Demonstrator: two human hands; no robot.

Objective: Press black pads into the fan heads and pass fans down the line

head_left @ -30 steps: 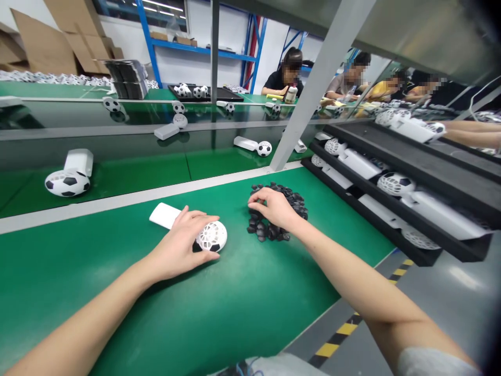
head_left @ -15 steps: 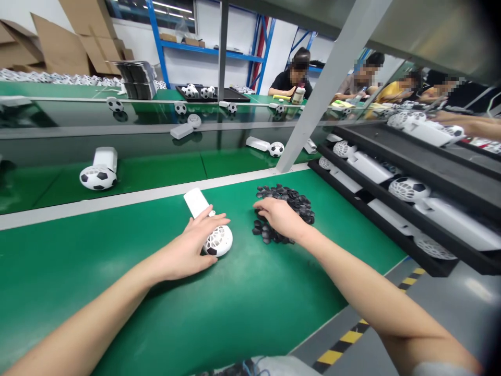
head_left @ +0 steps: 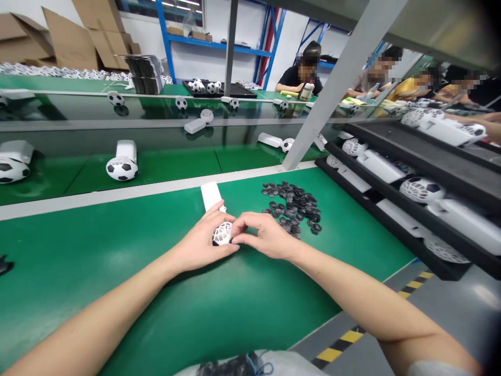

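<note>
Head: fan (head_left: 217, 215) handle seemingly pointing away

We see a bright, evenly lit hall under ceiling strip lights (head_left: 176, 6); soft shadows lie beneath our forearms on the green counter (head_left: 242, 292). Straight lines bow outward, the right corners darken, and distant faces are pixelated.

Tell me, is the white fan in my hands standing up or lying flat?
Lying flat: the fan rests on the green table, handle pointing away.
</note>
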